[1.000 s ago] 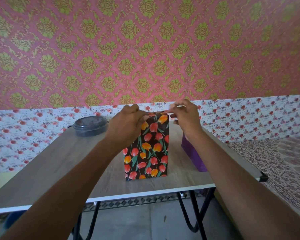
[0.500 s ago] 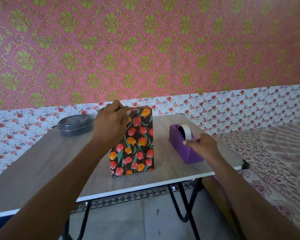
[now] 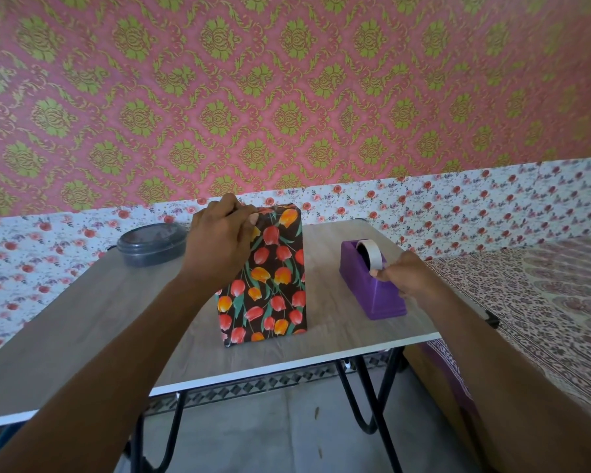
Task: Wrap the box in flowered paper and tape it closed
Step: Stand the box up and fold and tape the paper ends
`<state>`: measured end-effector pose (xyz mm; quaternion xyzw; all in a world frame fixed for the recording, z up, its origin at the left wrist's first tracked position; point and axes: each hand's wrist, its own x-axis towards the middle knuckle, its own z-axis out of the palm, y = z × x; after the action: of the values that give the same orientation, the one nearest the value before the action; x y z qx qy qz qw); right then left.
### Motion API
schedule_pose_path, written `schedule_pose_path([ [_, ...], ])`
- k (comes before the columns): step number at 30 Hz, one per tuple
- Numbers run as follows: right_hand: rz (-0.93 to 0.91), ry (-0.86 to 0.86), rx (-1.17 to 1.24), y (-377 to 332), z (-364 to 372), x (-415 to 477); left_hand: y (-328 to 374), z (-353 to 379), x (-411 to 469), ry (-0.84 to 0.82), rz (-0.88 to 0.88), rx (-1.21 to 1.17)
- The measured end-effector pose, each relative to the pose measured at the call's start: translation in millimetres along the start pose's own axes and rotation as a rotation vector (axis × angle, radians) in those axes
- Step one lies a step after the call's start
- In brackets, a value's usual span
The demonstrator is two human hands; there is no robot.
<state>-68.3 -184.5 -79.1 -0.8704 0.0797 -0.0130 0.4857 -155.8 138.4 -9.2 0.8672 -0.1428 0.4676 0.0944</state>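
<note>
Looking at this, the wrapping itself seems basically done: the box (image 3: 265, 278) stands upright on the table (image 3: 99, 302), and every face I can see is covered in the dark tulip paper (image 3: 277, 303). What's left, I'd guess, is closing the top end. That's where the left hand (image 3: 220, 242) is, fingers curled over the box's upper left corner and pinning the fold down. I can't see the top flap from this angle, so no idea how much tape is already on it.

The right hand (image 3: 408, 278) is off to the right of the box, pinching the loose end of the tape (image 3: 372, 254) at the purple dispenser (image 3: 379, 298). My read is that a strip is about to be pulled.

Room-wise, there's bare tabletop between the box and the dispenser, so it's a straight path back to the box top. The box sits near the table's front edge, and it's tall and narrow, so a sideways tug could tip it if the left hand lets go. Behind and left of the box is a dark lidded container (image 3: 151, 245), apart from it and out of the way. Further right of the box, past the dispenser, the table ends and a patterned bedspread (image 3: 543, 291) starts.
</note>
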Motion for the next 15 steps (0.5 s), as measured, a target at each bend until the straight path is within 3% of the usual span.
schedule_pose_path([
  [7, -0.067, 0.166, -0.032, 9.0, 8.8, -2.6, -0.5, 0.8, -1.1, 0.008, 0.014, -0.001],
  [15, -0.093, 0.344, 0.282, 15.5, 16.0, -39.1, 0.7, 1.3, -0.2, 0.011, -0.012, 0.006],
])
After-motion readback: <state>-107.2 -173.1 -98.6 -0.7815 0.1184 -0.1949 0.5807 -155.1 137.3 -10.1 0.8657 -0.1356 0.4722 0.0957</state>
